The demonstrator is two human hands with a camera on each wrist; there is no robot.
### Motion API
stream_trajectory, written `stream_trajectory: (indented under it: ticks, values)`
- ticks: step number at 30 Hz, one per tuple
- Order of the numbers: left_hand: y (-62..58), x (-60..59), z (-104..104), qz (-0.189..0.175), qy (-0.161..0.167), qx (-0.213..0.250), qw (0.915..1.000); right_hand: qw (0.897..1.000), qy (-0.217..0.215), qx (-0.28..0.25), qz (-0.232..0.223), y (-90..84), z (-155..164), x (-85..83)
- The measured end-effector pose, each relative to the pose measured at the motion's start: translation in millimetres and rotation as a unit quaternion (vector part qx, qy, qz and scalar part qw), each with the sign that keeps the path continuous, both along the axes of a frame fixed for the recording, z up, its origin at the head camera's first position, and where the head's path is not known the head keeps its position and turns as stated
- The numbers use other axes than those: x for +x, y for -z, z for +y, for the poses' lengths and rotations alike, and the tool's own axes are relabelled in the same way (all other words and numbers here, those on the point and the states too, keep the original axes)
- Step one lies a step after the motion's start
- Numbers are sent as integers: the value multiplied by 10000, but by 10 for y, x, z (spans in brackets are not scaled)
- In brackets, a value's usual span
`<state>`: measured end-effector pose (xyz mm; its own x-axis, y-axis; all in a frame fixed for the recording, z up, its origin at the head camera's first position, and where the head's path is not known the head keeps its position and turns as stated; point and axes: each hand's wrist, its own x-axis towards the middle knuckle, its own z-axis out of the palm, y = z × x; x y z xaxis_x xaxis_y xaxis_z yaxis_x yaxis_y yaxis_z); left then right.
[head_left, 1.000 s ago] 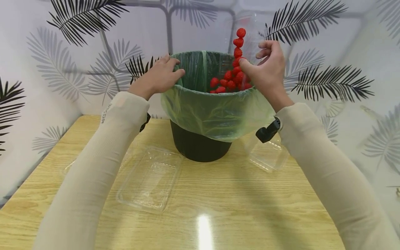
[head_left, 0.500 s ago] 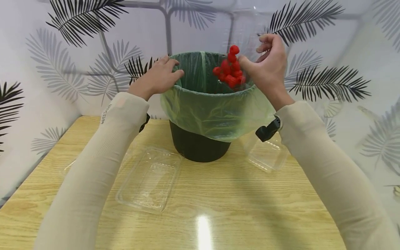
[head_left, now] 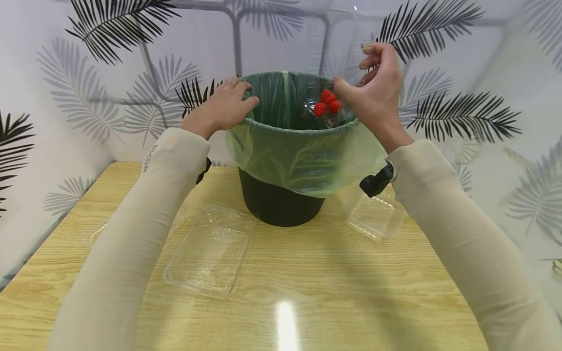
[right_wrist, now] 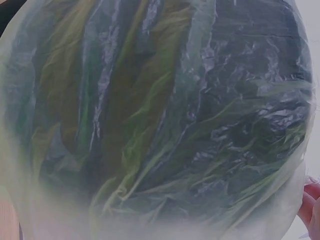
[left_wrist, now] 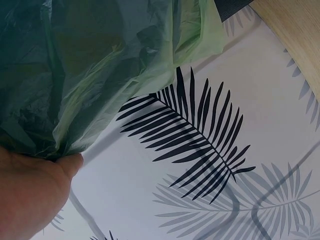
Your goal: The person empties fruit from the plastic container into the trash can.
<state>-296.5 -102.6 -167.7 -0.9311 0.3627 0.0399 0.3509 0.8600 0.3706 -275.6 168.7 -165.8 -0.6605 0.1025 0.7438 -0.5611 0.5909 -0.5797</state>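
A black bin (head_left: pixel 281 207) lined with a green bag (head_left: pixel 303 156) stands mid-table. My left hand (head_left: pixel 239 97) grips its left rim, thumb outside on the bag; in the left wrist view the hand (left_wrist: pixel 30 195) presses the green bag (left_wrist: pixel 100 75). My right hand (head_left: pixel 369 73) holds a clear plastic container (head_left: pixel 347 44) tipped up steeply over the bin's right rim. A few red strawberries (head_left: pixel 328 102) tumble from it just inside the rim. The right wrist view looks down into the bag (right_wrist: pixel 165 125), with fingertips (right_wrist: pixel 310 205) at the edge.
An empty clear tray (head_left: pixel 210 251) lies on the wooden table (head_left: pixel 307 292) in front of the bin, left of centre. A second clear tray (head_left: pixel 373 217) sits at the right under my right wrist. A leaf-patterned wall (head_left: pixel 88 73) closes off the back and sides.
The long stream of strawberries has dropped into the bin; only a few show at the rim now. My right hand has risen slightly with the container. The left hand stayed put.
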Motion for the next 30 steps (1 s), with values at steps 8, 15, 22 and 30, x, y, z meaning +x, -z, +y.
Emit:
stream_trajectory:
  ticks: [8, 15, 22, 30]
  values:
    - [-3, -7, -1, 1, 17, 30, 10000, 9999, -87, 97, 93, -2, -10, 12]
    - [1, -5, -3, 26, 30, 37, 10000, 9993, -115, 338, -96, 11, -6, 26]
    - [-2, 1, -10, 23, 7, 95, 10000, 9989, -113, 437, -106, -18, -16, 40]
    - [8, 6, -6, -9, 5, 105, 9999, 9987, -35, 502, -12, -17, 3, 41]
